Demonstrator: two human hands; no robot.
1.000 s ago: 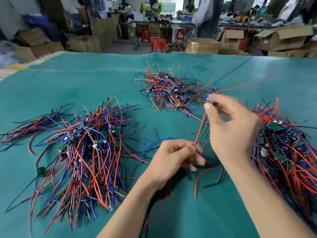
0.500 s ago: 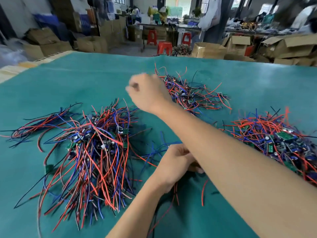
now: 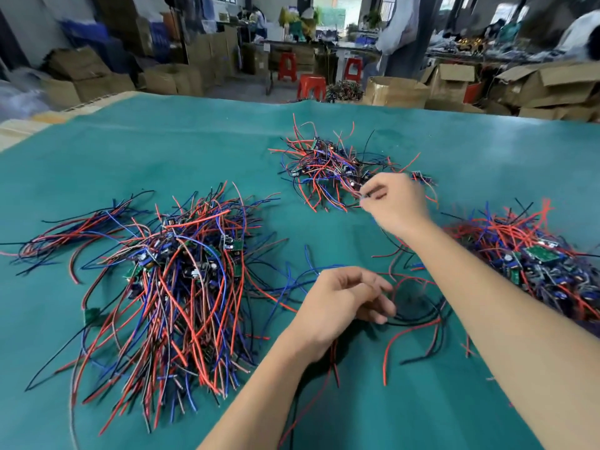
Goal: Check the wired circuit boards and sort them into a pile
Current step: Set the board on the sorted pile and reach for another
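Loose red and black wires are being held by the curled fingers of the left hand above the green surface. A wire at the far pile of wired circuit boards is being pinched by the right hand.

Three wire piles (two hands)

Red, blue and black wires (green boards) on teal cloth.
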